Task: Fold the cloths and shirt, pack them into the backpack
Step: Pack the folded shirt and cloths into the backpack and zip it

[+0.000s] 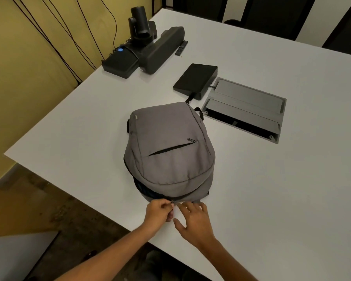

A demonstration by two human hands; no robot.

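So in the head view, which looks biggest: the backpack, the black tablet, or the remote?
1. Backpack, by far the largest, though it also lies nearest the camera.
2. Black tablet.
3. Remote, clearly smallest, though it lies farthest.

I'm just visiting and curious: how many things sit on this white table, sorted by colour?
Grey: 2 (grey fabric backpack, grey metal floor-box lid)
Black: 5 (camera, long speaker bar, flat box, square pad, slim remote)
Total: 7

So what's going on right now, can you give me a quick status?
Left hand pinching main zipper pull. Right hand open, fingertips at grey backpack edge. Main zip part open, dark fabric showing inside. Nothing in the way.
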